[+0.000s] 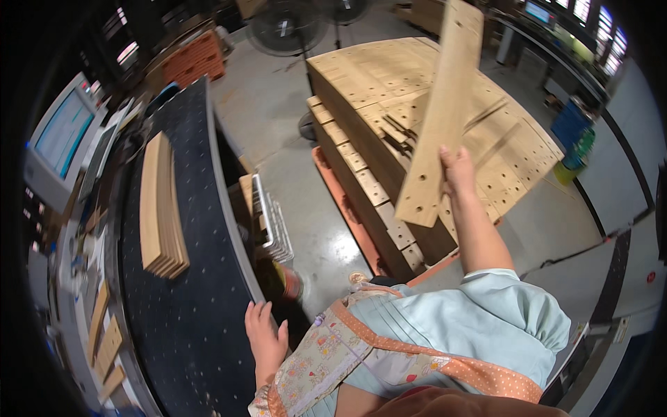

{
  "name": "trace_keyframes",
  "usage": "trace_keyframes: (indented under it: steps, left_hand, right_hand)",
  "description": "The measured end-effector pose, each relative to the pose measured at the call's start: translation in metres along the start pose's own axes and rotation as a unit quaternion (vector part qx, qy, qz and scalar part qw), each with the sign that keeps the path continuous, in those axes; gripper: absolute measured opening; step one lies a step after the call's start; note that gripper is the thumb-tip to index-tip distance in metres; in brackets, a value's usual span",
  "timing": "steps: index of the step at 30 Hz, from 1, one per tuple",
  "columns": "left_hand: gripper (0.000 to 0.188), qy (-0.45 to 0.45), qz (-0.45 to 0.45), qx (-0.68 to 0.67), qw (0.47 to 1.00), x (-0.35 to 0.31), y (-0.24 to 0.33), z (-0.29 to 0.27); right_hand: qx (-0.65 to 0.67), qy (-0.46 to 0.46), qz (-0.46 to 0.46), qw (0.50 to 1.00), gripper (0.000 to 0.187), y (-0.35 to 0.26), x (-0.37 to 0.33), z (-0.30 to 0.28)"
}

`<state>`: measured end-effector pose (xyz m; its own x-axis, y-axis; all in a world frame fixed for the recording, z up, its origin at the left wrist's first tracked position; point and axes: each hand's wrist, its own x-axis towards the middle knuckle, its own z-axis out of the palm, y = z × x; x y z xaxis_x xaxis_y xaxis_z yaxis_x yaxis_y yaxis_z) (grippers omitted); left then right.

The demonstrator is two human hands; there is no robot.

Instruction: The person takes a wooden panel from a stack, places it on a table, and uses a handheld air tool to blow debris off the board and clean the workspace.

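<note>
My right hand (457,170) grips a long pale wooden board (443,104) by its edge, thumb over the face. The board is raised at a slant above a big stack of drilled wooden boards (379,80); holes show near its lower end. Beside the edge of a black dotted table (201,333), my left hand (267,337) is open, its fingers stretched out and touching the rim. On that table lies a neat row of several wooden boards (158,208) set face to face.
An orange pallet (340,201) sits under the big stack. Between stack and table stand a white plastic basket (274,226) and a round bin (290,283). A monitor (61,135) and loose wooden pieces (108,344) are at the left; fans (285,28) stand behind.
</note>
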<state>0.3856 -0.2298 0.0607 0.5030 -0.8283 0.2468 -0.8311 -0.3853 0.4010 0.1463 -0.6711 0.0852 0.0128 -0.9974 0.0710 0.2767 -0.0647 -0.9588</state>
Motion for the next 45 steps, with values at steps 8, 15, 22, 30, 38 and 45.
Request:
trace_keyframes:
  steps: [8,15,22,30,38,45]
  left_hand:
    - [0.047,-0.006,-0.008,0.026,1.0,0.002,-0.015,0.011]
    - [0.045,0.001,-0.045,0.036,0.998,0.0,-0.019,0.011]
    - [0.045,0.036,-0.065,-0.005,0.997,-0.002,-0.009,0.007]
    - [0.041,0.056,-0.045,-0.05,0.996,0.011,0.0,0.006]
    - [0.037,0.166,-0.028,-0.067,0.983,0.01,-0.013,-0.002]
    - [0.028,0.251,-0.25,0.082,0.932,-0.102,0.032,-0.054]
  right_hand:
    - [-0.111,0.29,0.025,0.95,0.033,0.057,0.129,-0.155]
    - [-0.533,0.234,0.084,0.809,0.056,0.071,0.162,-0.138]
    - [-0.53,0.22,0.152,0.805,0.064,0.063,0.177,-0.131]
    - [-0.484,0.123,-0.187,0.846,0.055,0.029,0.116,-0.012]
    - [-0.233,-0.468,-0.412,0.746,0.052,0.108,-0.138,0.219]
    - [0.016,-0.688,-0.423,0.59,0.04,0.104,-0.243,0.307]
